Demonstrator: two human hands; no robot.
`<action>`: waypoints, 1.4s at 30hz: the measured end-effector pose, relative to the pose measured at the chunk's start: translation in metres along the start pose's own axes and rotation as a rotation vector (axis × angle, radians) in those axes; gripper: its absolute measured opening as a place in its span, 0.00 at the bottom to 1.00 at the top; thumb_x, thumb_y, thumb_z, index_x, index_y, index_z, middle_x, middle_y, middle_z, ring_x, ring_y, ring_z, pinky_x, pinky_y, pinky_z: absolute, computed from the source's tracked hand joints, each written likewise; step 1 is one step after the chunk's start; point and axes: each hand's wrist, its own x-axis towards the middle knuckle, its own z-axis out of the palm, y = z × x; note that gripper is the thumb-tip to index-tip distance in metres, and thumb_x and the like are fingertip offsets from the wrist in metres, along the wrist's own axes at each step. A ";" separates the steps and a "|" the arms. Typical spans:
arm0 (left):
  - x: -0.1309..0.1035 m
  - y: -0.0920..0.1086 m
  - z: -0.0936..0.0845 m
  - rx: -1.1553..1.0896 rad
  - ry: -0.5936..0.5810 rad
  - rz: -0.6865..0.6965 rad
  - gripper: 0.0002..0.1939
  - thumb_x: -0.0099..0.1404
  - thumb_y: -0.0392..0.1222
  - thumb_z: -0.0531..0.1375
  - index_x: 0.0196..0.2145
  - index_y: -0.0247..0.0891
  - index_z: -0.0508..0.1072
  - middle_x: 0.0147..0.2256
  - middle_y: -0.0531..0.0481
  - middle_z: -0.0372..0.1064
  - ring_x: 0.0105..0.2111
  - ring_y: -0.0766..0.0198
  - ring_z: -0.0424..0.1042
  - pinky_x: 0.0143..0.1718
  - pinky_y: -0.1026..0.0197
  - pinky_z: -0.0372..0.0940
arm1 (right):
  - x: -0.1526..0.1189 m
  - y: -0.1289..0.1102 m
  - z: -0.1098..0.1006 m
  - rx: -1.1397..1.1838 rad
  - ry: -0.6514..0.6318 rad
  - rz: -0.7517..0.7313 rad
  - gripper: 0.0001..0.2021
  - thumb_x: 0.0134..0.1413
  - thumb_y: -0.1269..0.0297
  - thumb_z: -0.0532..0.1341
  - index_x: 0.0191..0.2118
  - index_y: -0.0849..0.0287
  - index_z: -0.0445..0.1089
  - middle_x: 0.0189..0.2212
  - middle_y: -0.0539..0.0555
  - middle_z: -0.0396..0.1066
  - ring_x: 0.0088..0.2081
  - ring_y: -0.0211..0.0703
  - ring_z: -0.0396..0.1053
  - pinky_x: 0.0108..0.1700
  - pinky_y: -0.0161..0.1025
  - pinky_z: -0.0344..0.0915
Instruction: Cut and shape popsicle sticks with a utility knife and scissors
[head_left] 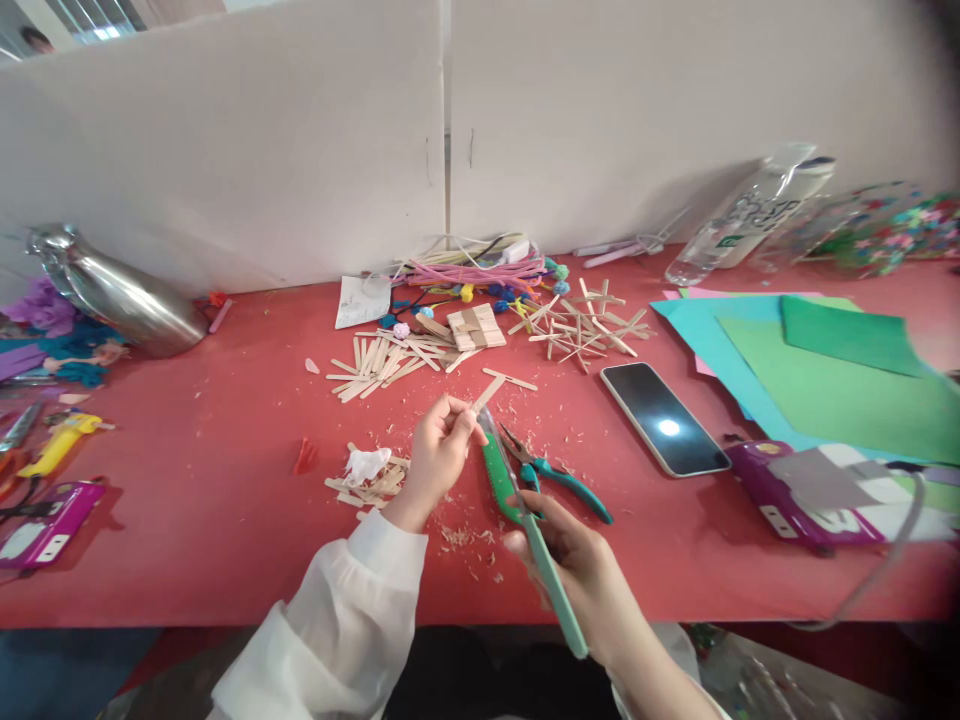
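Between its pinched thumb and fingers, my left hand [444, 445] holds a small wooden stick [490, 393] near the table's middle. My right hand [574, 560] is closed round a knife with a light green handle [555, 590]; its blade points up toward the stick and the left fingertips. Under the blade lies a green tool [499, 475], partly covered. Teal-handled pliers [574, 487] rest just right of it. Pale wood shavings [466, 538] are scattered below and around the hands. Another stick [510, 379] lies behind the held one.
Stick piles [382, 362] and crossed sticks [585, 325] lie behind the hands. A phone [664, 418], purple device [795, 500] and coloured sheets [810, 370] are at right. A steel jug [127, 295] and yellow glue gun [60, 445] are at left on the red table [225, 480].
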 end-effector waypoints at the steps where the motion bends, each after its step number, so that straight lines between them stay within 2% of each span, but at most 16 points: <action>1: 0.000 -0.001 0.000 -0.016 0.007 -0.003 0.10 0.63 0.46 0.54 0.27 0.37 0.61 0.21 0.55 0.64 0.17 0.72 0.56 0.20 0.68 0.53 | 0.000 -0.002 -0.001 0.062 -0.054 0.023 0.24 0.43 0.48 0.64 0.43 0.58 0.66 0.16 0.41 0.51 0.16 0.30 0.45 0.16 0.32 0.47; 3: 0.001 -0.002 0.000 -0.031 0.022 -0.002 0.10 0.62 0.46 0.55 0.28 0.37 0.62 0.21 0.56 0.62 0.17 0.73 0.56 0.20 0.68 0.53 | 0.000 -0.004 -0.002 0.135 -0.117 0.054 0.25 0.43 0.47 0.64 0.43 0.58 0.65 0.14 0.39 0.48 0.15 0.29 0.44 0.15 0.31 0.47; 8: 0.000 -0.001 -0.002 -0.008 0.012 0.029 0.10 0.62 0.46 0.54 0.28 0.38 0.63 0.22 0.55 0.63 0.18 0.72 0.57 0.21 0.68 0.53 | 0.004 -0.005 -0.003 0.131 -0.116 0.054 0.24 0.43 0.47 0.64 0.42 0.59 0.64 0.13 0.38 0.48 0.13 0.29 0.46 0.15 0.31 0.47; 13: 0.000 0.001 -0.002 0.036 0.007 0.047 0.09 0.63 0.45 0.54 0.28 0.38 0.62 0.21 0.55 0.65 0.20 0.70 0.61 0.23 0.67 0.55 | 0.006 -0.004 -0.003 0.068 -0.016 0.026 0.23 0.41 0.52 0.67 0.42 0.60 0.67 0.16 0.42 0.54 0.18 0.32 0.51 0.19 0.32 0.51; 15: 0.000 0.001 -0.001 0.030 0.001 0.025 0.09 0.63 0.45 0.54 0.28 0.38 0.62 0.22 0.55 0.65 0.20 0.71 0.61 0.23 0.67 0.55 | 0.005 -0.003 -0.003 0.035 0.032 0.016 0.23 0.37 0.56 0.69 0.42 0.60 0.68 0.18 0.43 0.57 0.21 0.33 0.53 0.22 0.33 0.53; 17: 0.000 0.000 -0.001 0.006 -0.001 0.000 0.09 0.63 0.45 0.54 0.28 0.38 0.62 0.22 0.54 0.66 0.18 0.71 0.59 0.21 0.67 0.54 | 0.004 -0.004 -0.005 0.023 0.033 0.018 0.24 0.37 0.56 0.69 0.42 0.60 0.67 0.19 0.43 0.58 0.20 0.32 0.52 0.21 0.33 0.52; 22: 0.002 0.000 -0.001 -0.097 0.022 -0.050 0.08 0.62 0.44 0.54 0.30 0.37 0.62 0.23 0.52 0.70 0.17 0.73 0.55 0.20 0.68 0.52 | 0.003 -0.008 -0.013 0.226 -0.133 0.002 0.23 0.47 0.47 0.61 0.43 0.59 0.63 0.14 0.40 0.54 0.12 0.28 0.48 0.15 0.30 0.49; 25: 0.003 0.001 -0.001 -0.166 0.016 -0.064 0.07 0.62 0.43 0.55 0.29 0.38 0.61 0.24 0.52 0.71 0.17 0.73 0.55 0.20 0.68 0.54 | 0.003 -0.007 -0.013 0.472 -0.268 -0.029 0.23 0.52 0.43 0.54 0.43 0.58 0.62 0.15 0.41 0.57 0.10 0.27 0.49 0.13 0.29 0.52; 28: 0.004 0.000 -0.001 -0.168 0.026 -0.039 0.06 0.60 0.42 0.56 0.29 0.38 0.64 0.26 0.53 0.69 0.20 0.72 0.60 0.25 0.67 0.57 | 0.002 -0.007 -0.008 0.677 -0.402 0.047 0.26 0.52 0.39 0.51 0.42 0.58 0.64 0.15 0.41 0.58 0.09 0.25 0.46 0.14 0.28 0.56; 30: 0.005 -0.001 -0.001 -0.134 0.058 -0.021 0.05 0.58 0.41 0.58 0.29 0.38 0.67 0.26 0.54 0.68 0.24 0.70 0.63 0.29 0.67 0.59 | 0.001 -0.009 -0.003 0.770 -0.461 0.096 0.27 0.51 0.38 0.50 0.41 0.57 0.65 0.15 0.42 0.60 0.10 0.26 0.49 0.17 0.30 0.61; 34: 0.006 -0.001 -0.002 -0.119 0.106 -0.051 0.05 0.55 0.41 0.60 0.27 0.38 0.69 0.25 0.56 0.64 0.27 0.70 0.63 0.33 0.66 0.59 | 0.000 -0.015 0.002 0.885 -0.524 0.127 0.27 0.50 0.37 0.49 0.40 0.57 0.67 0.17 0.45 0.62 0.12 0.28 0.55 0.23 0.34 0.66; 37: 0.005 -0.001 -0.002 -0.135 0.082 -0.067 0.06 0.55 0.42 0.61 0.26 0.37 0.70 0.23 0.56 0.63 0.26 0.70 0.62 0.31 0.67 0.59 | 0.000 -0.015 0.003 0.901 -0.543 0.129 0.27 0.51 0.38 0.49 0.41 0.57 0.67 0.17 0.45 0.63 0.12 0.28 0.55 0.22 0.34 0.65; 42: 0.004 -0.001 -0.001 -0.168 0.041 -0.075 0.07 0.55 0.43 0.62 0.29 0.37 0.71 0.25 0.55 0.66 0.27 0.70 0.64 0.32 0.66 0.61 | 0.001 -0.014 0.002 0.905 -0.535 0.143 0.28 0.52 0.38 0.48 0.42 0.58 0.67 0.17 0.45 0.62 0.12 0.29 0.56 0.22 0.34 0.65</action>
